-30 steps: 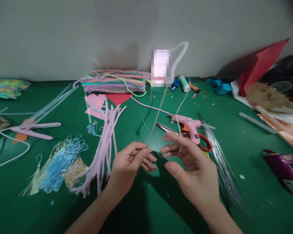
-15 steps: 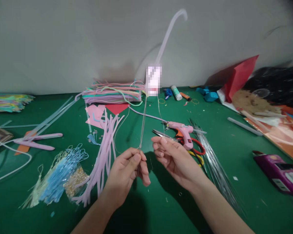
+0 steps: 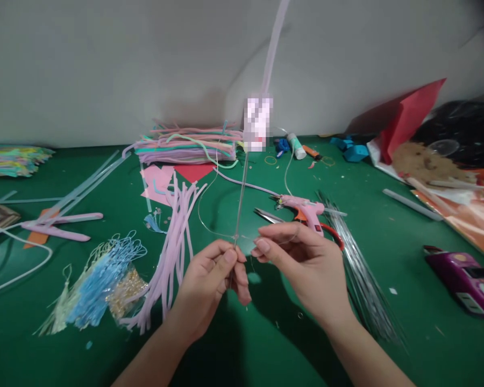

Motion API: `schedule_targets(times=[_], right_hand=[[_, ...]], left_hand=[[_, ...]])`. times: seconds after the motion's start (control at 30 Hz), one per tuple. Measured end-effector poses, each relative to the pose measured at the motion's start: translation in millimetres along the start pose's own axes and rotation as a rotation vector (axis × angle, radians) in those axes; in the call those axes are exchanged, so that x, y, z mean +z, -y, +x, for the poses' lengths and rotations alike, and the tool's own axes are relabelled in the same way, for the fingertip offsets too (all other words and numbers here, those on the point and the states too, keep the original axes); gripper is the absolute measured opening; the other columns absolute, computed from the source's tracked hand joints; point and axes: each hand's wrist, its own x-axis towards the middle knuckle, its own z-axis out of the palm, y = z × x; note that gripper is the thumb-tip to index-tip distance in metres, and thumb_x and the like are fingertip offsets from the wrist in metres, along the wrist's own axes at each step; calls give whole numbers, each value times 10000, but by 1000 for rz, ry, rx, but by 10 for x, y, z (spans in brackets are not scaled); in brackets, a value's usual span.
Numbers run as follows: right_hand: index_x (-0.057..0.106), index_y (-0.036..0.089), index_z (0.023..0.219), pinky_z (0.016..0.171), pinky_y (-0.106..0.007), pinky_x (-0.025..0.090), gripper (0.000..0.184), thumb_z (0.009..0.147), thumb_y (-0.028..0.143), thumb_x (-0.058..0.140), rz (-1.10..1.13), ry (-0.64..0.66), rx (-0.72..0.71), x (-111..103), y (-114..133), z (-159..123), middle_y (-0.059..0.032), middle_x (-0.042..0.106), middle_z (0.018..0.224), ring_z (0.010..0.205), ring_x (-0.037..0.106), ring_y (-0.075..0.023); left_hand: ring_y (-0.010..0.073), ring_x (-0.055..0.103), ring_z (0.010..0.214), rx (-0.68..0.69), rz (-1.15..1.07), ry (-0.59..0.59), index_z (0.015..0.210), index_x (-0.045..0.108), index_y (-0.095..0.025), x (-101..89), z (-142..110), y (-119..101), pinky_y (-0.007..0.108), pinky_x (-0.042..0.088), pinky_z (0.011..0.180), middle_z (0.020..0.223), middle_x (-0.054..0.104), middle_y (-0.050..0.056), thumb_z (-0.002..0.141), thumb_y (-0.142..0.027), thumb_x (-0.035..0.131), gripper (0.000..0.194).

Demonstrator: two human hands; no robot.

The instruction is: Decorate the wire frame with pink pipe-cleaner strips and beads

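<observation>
My left hand (image 3: 221,274) pinches the lower end of a thin greyish wire stem (image 3: 242,199) between thumb and fingers. The stem rises away from me, and a lilac tube (image 3: 275,48) continues its line above a blurred white card (image 3: 258,123). My right hand (image 3: 298,258) is just to the right, thumb and forefinger closed on a fine clear thread (image 3: 248,237) that meets the stem above my left fingertips. A loop of this thread (image 3: 205,215) curves out left of the stem. Behind my right hand lie scissors (image 3: 268,215) and a pink glue gun (image 3: 302,207).
Lilac strips (image 3: 177,231), blue tassels (image 3: 100,285) and a bag of gold beads (image 3: 125,295) lie on the left. A bundle of coloured strips (image 3: 189,148) sits at the back. Metal wires (image 3: 363,269) and a purple device (image 3: 463,282) are on the right.
My right hand has closed in a pinch and drawn the thread against the stem just above my left hand. The lilac tube has risen partly out of view.
</observation>
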Motion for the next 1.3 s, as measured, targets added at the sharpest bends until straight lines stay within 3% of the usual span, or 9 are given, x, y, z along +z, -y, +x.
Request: schedule_targets(times=[0.83,1.3], right_hand=[[704,205,832,527,-199,552,78,762,177,685,-242,-75,-98,128,8,-92,9,697,662,576,654,-107],[694,200,862,518,-209,548,101,763,191,679,-240,-61,-62,121,8,-103,8,695,649,546,647,-109]], left_hand=[[105,629,485,79,180,-78,829,625,-162,22,46,53,198,504,495,609,637,-27,853,-332,680,181],[129,653,470,105,294,-155,837,664,-150,19,44,45,210,517,469,604,677,-6,801,-318,724,182]])
